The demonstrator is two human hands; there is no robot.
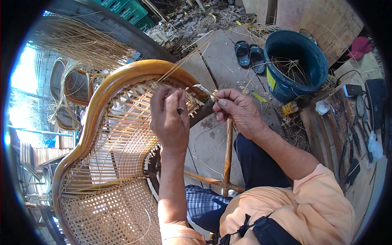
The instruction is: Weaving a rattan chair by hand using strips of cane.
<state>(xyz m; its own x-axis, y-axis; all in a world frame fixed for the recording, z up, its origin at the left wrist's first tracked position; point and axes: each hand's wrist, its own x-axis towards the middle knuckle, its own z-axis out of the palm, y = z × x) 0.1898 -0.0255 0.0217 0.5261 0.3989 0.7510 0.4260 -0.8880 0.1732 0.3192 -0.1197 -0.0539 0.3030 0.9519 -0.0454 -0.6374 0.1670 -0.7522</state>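
A curved chair frame [83, 139] of glossy brown rattan stands before me. Close mesh fills its lower panel [110, 208]; looser cane strands [130, 130] cross the upper part. My left hand [169, 114] is closed above the upper right of the frame, and the dark end of a slim tool [180, 110] shows between its fingers; the rest is hidden. Just right of it, my right hand [240, 108] pinches a thin strand, with a whitish twisted piece [200, 87] reaching toward the left hand. Whether the two are joined I cannot tell.
A dark teal bucket [281, 87] holding loose cane stands right of a pair of sandals [250, 56]. Hand tools [353, 143] and a phone-like device [353, 90] lie on boards at the right. A bundle of cane [81, 43] hangs at upper left, above another woven chair [76, 85].
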